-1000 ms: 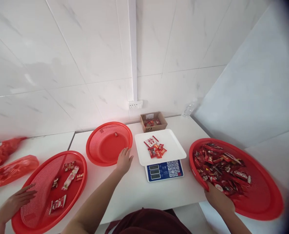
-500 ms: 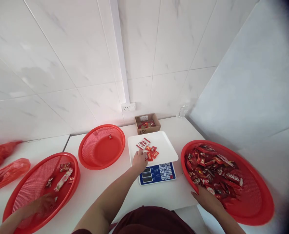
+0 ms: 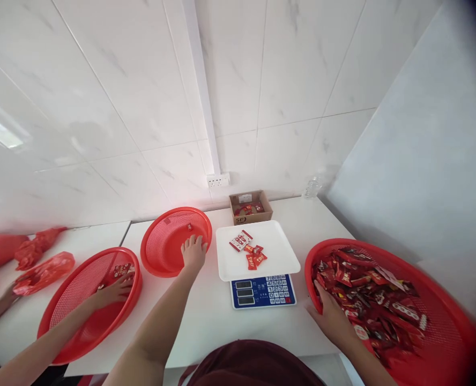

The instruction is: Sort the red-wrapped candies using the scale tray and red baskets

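Note:
My left hand reaches over the right edge of the middle red basket, fingers spread and holding nothing I can see. One small wrapped sweet lies in that basket. My right hand grips the near-left rim of the large red basket, thumb outside and fingers inside. Red-wrapped sweets heap up in it. Between my hands stands a digital scale with a white tray. On the tray lie a white-and-red square packet and several small red packets.
A small cardboard box holding red packets stands behind the scale. At left, another person's hand is inside a red basket. Farther left, a hand touches a red plastic bag. A clear plastic item stands by the wall.
My left hand has left the packets on the tray and moved left to the middle basket. My right hand stays on the rim. The other person's hand has moved farther back in their basket.

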A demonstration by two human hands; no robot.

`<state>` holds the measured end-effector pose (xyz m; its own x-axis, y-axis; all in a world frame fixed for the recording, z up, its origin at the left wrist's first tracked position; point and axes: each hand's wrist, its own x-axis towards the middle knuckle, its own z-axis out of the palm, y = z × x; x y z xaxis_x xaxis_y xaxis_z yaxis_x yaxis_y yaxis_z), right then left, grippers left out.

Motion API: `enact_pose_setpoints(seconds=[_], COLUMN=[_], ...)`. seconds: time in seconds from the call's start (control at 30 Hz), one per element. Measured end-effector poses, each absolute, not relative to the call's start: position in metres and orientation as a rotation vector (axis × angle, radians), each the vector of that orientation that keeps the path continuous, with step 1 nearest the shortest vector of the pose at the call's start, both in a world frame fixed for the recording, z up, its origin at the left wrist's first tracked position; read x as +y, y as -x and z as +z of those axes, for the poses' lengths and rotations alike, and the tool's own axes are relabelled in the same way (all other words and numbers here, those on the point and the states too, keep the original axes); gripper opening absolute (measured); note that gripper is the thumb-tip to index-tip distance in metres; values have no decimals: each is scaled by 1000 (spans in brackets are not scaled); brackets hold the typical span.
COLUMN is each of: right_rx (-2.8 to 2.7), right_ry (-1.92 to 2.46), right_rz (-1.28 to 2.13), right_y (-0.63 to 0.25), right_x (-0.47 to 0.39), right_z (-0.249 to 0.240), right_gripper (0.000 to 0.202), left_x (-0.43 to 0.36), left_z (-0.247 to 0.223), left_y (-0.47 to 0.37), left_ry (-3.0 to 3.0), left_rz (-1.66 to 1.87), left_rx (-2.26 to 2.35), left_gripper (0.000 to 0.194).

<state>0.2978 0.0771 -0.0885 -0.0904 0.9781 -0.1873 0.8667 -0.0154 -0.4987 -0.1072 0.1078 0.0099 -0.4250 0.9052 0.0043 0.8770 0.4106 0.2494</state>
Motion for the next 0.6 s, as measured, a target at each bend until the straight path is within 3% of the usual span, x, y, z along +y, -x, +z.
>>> enact_pose_setpoints(seconds=[0.2,0.37,0.6], right_rx=[-2053,-2052,-2016], right_ry=[1916,1926,1913], right_rz=[645,718,733], right_y=[-270,-271,-272], right_x=[79,77,78], right_z=[-78,-76,-73], right_gripper=[62,60,58], left_x=[127,150,163], left_z=[-15,-30,-17], left_y=[56,16,30], left_ry=[-1977,-1957,-1798], left_rz=[170,171,333], left_rx=[2107,1907,2063], left_gripper=[49,61,46])
